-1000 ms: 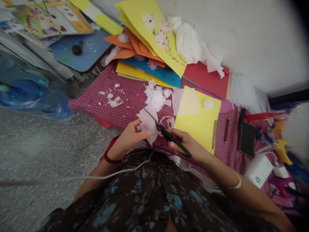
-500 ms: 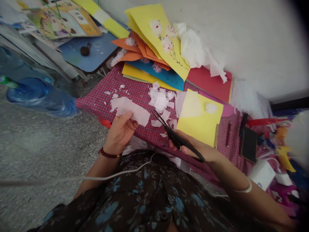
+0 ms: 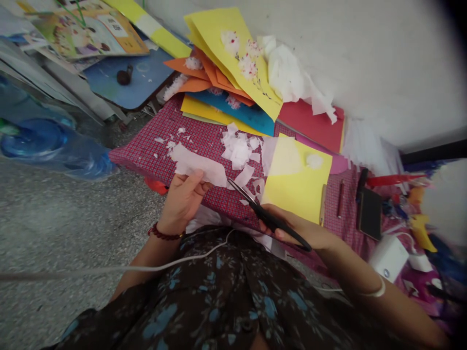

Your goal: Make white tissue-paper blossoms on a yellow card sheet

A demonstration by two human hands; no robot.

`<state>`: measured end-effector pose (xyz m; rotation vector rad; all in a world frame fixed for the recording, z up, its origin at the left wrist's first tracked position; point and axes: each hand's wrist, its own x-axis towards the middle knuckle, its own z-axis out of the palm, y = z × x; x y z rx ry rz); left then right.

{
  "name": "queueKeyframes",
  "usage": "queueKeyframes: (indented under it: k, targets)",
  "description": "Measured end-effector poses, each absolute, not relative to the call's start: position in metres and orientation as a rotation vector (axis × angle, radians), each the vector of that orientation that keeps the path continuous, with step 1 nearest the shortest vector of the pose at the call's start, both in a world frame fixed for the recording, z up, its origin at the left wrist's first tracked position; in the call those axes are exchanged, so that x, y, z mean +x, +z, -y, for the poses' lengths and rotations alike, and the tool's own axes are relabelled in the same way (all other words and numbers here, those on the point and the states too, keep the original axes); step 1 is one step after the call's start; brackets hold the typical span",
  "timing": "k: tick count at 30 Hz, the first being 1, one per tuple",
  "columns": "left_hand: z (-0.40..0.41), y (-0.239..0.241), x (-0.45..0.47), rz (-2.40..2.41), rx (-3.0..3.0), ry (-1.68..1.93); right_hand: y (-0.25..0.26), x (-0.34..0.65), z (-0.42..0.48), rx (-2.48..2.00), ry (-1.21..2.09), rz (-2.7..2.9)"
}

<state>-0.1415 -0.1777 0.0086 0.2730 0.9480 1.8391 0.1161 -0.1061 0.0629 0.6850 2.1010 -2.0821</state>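
Observation:
My left hand [image 3: 186, 197] pinches a strip of thin white paper [image 3: 209, 167] between thumb and fingers, above the checked cloth. In my right hand [image 3: 284, 226] is a pair of black-handled scissors [image 3: 266, 214], its blades pointing up and left. Their tips lie right by the strip's right end; whether they touch it I cannot tell. Beyond the tips, a heap of white paper scraps [image 3: 239, 148] rests on the red checked cloth [image 3: 146, 133]. To the right lies a yellow sheet [image 3: 292, 189] with a small white paper tuft [image 3: 314, 161] on it.
Behind the scraps is a stack of yellow, orange and blue sheets [image 3: 233, 82] bearing paper flowers. Crumpled white tissue [image 3: 290, 73] leans at the wall. A pen [image 3: 340, 198], a black phone-like slab [image 3: 370, 214] and a white box [image 3: 388, 257] stand right. A large water bottle [image 3: 54, 141] is left.
The scissors' tips have come closer to the right end of the paper strip, and the blades look nearer together. The strip has tilted slightly, its right end lower. The whole view has shifted a little.

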Motion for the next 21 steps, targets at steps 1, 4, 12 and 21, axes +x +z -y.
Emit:
queueKeyframes:
  k: [1,4,12,21]
  targets:
    - [0.177,0.008,-0.141,-0.945,0.289,1.841,0.063,0.116,0.106,0.682,-2.070,-2.105]
    - [0.176,0.004,-0.137,-0.991,0.324,1.826,0.063,0.114,0.108,0.692,-2.044,-2.111]
    - [0.177,0.003,-0.133,-1.160,0.350,1.685,0.059,0.107,0.113,0.820,-1.972,-2.196]
    - [0.179,0.000,-0.124,-1.164,0.421,1.670,0.059,0.107,0.115,0.950,-1.849,-2.261]
